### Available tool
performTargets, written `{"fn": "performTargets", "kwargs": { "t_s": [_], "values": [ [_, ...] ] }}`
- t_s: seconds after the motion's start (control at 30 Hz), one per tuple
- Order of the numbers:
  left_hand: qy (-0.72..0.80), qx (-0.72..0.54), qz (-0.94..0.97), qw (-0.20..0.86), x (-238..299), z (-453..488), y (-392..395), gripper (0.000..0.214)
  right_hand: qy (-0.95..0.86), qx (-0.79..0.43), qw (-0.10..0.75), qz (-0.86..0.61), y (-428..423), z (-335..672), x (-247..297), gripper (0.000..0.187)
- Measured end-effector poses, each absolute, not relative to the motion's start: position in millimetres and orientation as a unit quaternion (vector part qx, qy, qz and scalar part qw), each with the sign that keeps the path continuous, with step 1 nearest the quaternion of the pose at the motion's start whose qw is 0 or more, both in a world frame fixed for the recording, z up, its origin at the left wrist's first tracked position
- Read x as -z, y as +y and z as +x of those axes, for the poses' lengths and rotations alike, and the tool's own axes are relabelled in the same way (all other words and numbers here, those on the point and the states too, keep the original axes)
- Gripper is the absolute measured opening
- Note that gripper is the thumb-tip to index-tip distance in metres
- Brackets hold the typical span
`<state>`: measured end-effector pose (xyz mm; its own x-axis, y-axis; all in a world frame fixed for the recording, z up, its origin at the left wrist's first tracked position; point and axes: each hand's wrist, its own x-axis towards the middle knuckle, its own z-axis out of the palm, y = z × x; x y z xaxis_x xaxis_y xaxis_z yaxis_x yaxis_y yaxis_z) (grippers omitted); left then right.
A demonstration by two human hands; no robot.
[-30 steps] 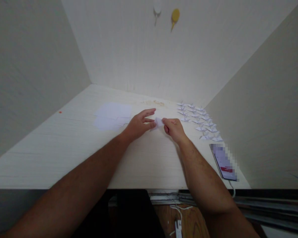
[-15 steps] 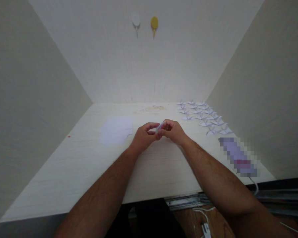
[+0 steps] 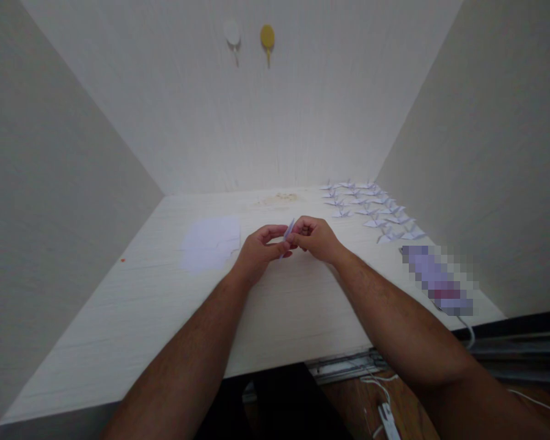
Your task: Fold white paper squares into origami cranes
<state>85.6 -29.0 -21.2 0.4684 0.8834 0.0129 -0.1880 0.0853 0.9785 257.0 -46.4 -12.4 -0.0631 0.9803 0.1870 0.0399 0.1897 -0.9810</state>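
Note:
Between my two hands, above the middle of the white table (image 3: 275, 318), is a small folded white paper (image 3: 289, 228), held on edge and tilted. My left hand (image 3: 263, 247) pinches it from the left with thumb and fingers. From the right, the fingertips of my right hand (image 3: 315, 237) grip it too, the fingers curled. Part of the paper is hidden behind the fingers. Left of my left hand lie flat sheets of white paper (image 3: 206, 241). To the right, toward the back, several folded paper cranes (image 3: 371, 211) stand in rows.
A blurred-out flat device (image 3: 435, 281) with a white cable (image 3: 471, 333) lies at the right edge. Two hooks, one white (image 3: 232, 33) and one yellow (image 3: 267, 36), are on the back wall. Below the table are a white power strip (image 3: 387, 418) and cords.
The folded paper has turned more upright between my fingers, and its tip now points up. Both hands stay close together. The whole view has shifted slightly.

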Motion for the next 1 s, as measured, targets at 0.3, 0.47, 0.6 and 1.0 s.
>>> {"fn": "performTargets", "kwargs": {
  "t_s": [0.3, 0.47, 0.6, 1.0],
  "values": [
    [0.327, -0.407, 0.505, 0.687, 19.1, 85.4, -27.6, 0.045, -0.594, -0.430, 0.500, -0.461, -45.4, 257.8, 13.3, 0.026],
    [0.390, -0.430, 0.569, 0.582, 18.6, 88.6, -30.7, 0.047, -0.595, -0.357, 0.517, -0.501, -42.1, 254.7, 21.0, 0.012],
    [0.367, -0.422, 0.628, 0.541, 18.8, 92.4, -35.0, 0.047, -0.627, -0.255, 0.481, -0.557, -40.4, 254.4, 29.9, 0.015],
    [0.362, -0.478, 0.556, 0.575, 25.8, 87.9, -23.8, 0.029, -0.521, -0.452, 0.545, -0.477, -37.8, 254.6, 28.6, 0.018]
  ]
}}
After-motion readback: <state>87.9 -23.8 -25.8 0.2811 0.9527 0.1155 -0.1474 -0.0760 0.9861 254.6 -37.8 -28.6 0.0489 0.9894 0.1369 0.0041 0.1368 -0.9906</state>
